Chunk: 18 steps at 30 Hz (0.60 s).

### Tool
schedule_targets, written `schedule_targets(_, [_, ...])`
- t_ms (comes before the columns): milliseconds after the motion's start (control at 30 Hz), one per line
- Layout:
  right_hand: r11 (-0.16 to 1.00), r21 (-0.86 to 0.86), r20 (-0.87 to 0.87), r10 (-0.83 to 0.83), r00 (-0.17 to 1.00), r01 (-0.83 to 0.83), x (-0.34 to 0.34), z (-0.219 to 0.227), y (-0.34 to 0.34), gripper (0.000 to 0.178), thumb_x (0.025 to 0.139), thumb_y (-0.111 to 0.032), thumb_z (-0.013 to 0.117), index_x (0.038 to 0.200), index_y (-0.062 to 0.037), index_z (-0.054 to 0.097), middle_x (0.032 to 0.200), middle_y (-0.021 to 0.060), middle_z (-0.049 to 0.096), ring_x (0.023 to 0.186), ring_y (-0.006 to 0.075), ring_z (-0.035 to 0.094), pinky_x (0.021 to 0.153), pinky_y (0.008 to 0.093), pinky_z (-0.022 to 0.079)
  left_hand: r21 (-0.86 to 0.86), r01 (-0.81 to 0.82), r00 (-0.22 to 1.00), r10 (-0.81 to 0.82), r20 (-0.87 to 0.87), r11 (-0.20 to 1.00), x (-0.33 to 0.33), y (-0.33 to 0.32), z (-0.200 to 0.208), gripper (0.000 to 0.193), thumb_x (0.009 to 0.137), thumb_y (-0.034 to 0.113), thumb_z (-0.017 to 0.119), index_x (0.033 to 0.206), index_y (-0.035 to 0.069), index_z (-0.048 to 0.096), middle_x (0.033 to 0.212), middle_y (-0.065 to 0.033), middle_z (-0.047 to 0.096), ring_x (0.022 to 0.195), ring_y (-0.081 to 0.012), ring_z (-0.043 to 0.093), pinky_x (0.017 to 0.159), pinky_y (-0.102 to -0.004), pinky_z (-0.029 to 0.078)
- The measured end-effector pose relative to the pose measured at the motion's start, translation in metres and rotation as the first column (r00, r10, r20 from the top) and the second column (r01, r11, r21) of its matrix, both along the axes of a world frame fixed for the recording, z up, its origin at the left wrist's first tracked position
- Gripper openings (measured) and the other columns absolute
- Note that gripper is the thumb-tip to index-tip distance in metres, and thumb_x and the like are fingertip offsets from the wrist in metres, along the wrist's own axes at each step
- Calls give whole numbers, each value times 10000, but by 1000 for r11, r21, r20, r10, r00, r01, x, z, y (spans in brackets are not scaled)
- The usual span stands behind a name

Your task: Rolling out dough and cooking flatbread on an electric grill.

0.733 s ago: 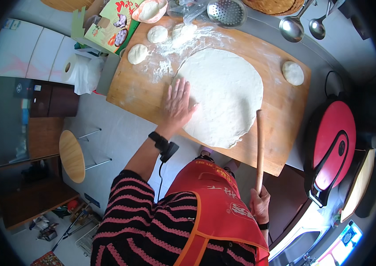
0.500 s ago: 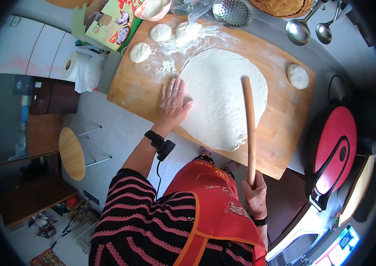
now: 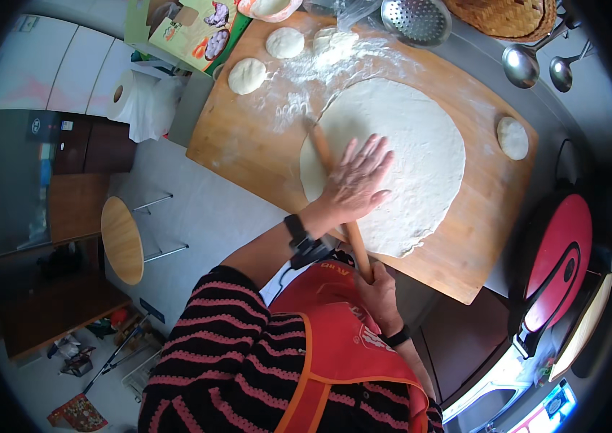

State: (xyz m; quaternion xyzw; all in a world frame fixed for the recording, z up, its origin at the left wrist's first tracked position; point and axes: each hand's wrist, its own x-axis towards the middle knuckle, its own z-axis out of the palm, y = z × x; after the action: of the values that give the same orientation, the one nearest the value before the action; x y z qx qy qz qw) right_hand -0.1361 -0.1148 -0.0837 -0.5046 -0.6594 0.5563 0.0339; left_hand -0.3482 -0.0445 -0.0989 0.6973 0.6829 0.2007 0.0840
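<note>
A large, thin round sheet of dough (image 3: 421,159) lies on the wooden board (image 3: 490,195). Across its left side slants a long wooden rolling pin (image 3: 358,249), its far tip near the sheet's left edge. My left hand (image 3: 356,180) rests palm down over the pin's middle, fingers stretched and spread above the dough. Below the board's near edge, my right hand (image 3: 380,294) is wrapped around the pin's near end. The middle of the pin is hidden under my left hand and wrist.
Dough balls (image 3: 247,76) sit at the board's far left beside scattered flour (image 3: 335,47); another dough ball (image 3: 513,138) lies far right. A skimmer (image 3: 415,20) and ladles (image 3: 521,66) are behind. A red electric griddle (image 3: 555,252) stands right, a stool (image 3: 122,240) left.
The rolling pin has swung from the sheet's right side to its left, its near end still in my right hand. My left hand has moved from the sheet's left edge onto the pin.
</note>
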Motion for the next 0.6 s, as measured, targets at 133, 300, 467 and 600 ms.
schedule_targets(133, [926, -371, -125, 27, 992, -72, -2, -9, -8, 218, 829, -180, 668, 892, 1, 564, 655, 87, 557, 602, 120, 509, 552, 307, 449, -37, -3, 998, 1, -57, 999, -26, -49, 0, 725, 811, 330, 642, 1408, 34, 358, 1521, -159, 248, 1421, -322, 194, 1146, -538, 86])
schedule_targets(300, [910, -406, -152, 29, 988, -89, -23, 6, -2, 202, 835, -167, 657, 841, -1, 543, 643, 58, 520, 610, 107, 470, 556, 294, 431, 16, -23, 999, 24, -39, 1000, -21, -50, 19, 716, 821, 314, 638, 1419, 45, 350, 1528, -137, 248, 1427, -293, 194, 1137, -558, 85])
schedule_targets(467, [935, -339, -209, -179, 961, 100, -33, -13, -14, 225, 820, -167, 669, 793, 2, 524, 631, 25, 511, 618, 99, 455, 551, 281, 419, -123, 57, 992, -70, -102, 991, 7, -7, 15, 678, 867, 395, 575, 1411, 51, 365, 1526, -130, 255, 1429, -274, 188, 1154, -513, 88])
schedule_targets(600, [858, -513, -221, -158, 962, 22, -36, -24, -25, 143, 839, -119, 655, 838, -24, 547, 598, 2, 524, 446, 92, 479, 389, 254, 401, -139, -72, 985, 49, -167, 988, -18, -49, 0, 664, 887, 369, 543, 1427, 41, 337, 1534, -130, 235, 1440, -284, 137, 1160, -496, 69])
